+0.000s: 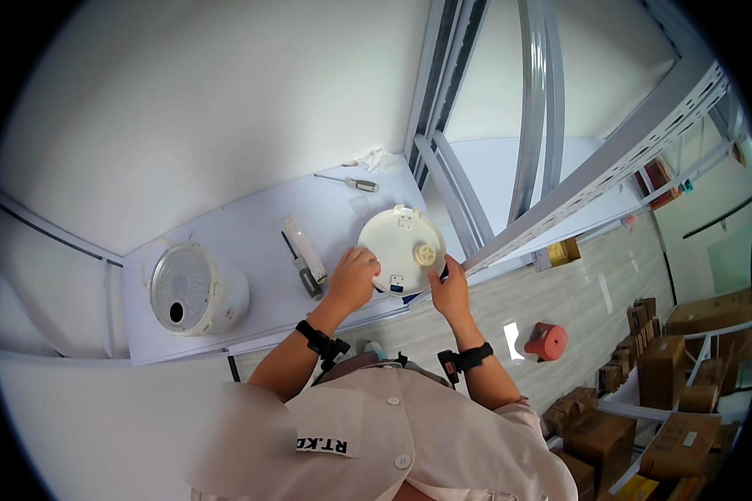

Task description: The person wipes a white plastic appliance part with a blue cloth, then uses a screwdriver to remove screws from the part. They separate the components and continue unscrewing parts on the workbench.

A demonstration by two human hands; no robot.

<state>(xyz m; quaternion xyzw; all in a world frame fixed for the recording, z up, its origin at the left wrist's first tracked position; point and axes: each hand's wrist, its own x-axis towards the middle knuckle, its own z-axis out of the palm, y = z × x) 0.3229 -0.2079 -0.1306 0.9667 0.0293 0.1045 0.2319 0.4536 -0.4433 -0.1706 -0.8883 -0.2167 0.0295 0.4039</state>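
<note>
A round white plastic lid [386, 252] is held between my two hands at the near edge of the table. My left hand [356, 279] grips its left rim, fingers curled in over the surface. On the right rim my right hand [449, 292] is closed, its thumb just below a small cream wheel-shaped part [425, 254] on the lid. A small dark blue patch [397, 282] shows near the lid's lower edge. Left of my left hand lie a screwdriver with a grey-green handle [309, 282] and a long pale strip-like piece [306, 248].
A white rice-cooker-like pot [230, 294] with a metallic top stands on the table's left. Another screwdriver [360, 184] and a crumpled white cloth [378, 160] lie at the back. Metal frame posts [457, 200] rise close to the right. A red stool [546, 341] and cardboard boxes [662, 371] stand beyond.
</note>
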